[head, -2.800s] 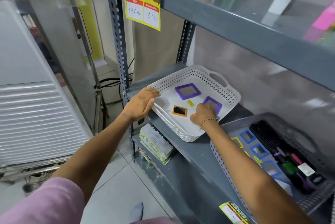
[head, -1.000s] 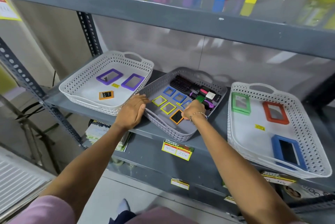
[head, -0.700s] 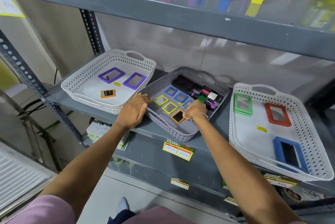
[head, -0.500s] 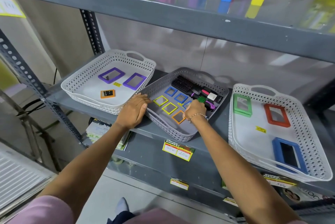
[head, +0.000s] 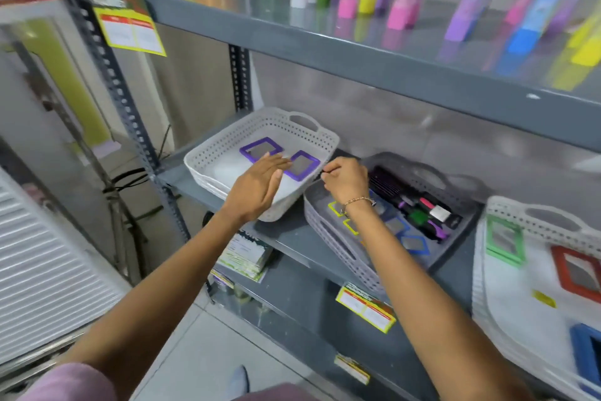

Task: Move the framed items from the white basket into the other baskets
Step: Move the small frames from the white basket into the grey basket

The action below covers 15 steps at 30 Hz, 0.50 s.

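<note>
Hands over shelf baskets. Left hand (head: 257,184) flat, fingers spread, holding nothing, above white basket (head: 227,147), partly covering its floor. Two purple frames (head: 300,165) lie in that basket, one just past left fingertips. Right hand (head: 344,181) curled loose over gap between white basket and grey basket (head: 328,235); can't tell if it grips anything. Grey basket holds small yellow and blue frames (head: 414,243), plus brush (head: 387,183). View blurred.
</note>
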### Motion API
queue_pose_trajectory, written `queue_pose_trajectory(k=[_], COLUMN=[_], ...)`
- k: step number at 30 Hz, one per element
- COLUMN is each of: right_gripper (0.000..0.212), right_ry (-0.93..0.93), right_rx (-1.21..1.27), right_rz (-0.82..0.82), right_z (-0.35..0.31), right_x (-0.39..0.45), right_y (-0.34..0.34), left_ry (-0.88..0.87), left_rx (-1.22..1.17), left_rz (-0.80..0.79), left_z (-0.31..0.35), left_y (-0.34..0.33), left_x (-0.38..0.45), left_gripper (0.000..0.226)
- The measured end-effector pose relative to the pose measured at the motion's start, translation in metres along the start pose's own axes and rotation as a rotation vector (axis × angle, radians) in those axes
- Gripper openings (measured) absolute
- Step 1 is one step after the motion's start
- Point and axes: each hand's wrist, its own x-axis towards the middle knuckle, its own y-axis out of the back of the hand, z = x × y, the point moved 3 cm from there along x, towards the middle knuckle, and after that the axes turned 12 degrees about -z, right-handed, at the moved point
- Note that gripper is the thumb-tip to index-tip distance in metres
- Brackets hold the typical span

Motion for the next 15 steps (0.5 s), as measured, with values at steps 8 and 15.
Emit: queue_pose_trajectory(k=[8,15], right_gripper=[0.015,0.015], right_ry=[0.166,0.152], right_rx=[-0.156,-0.167], right_rz=[-0.204,-0.345], right_z=[-0.056,-0.051], right_x=[0.048,0.071], right_y=[-0.085,-0.135], left_ry=[0.226,0.230], left_rx=[0.128,0.184], left_rz=[0.003,-0.097], left_z=[-0.119,-0.146], left_y=[0.061,0.054], left_x=[-0.044,-0.061], left_gripper=[0.041,0.067])
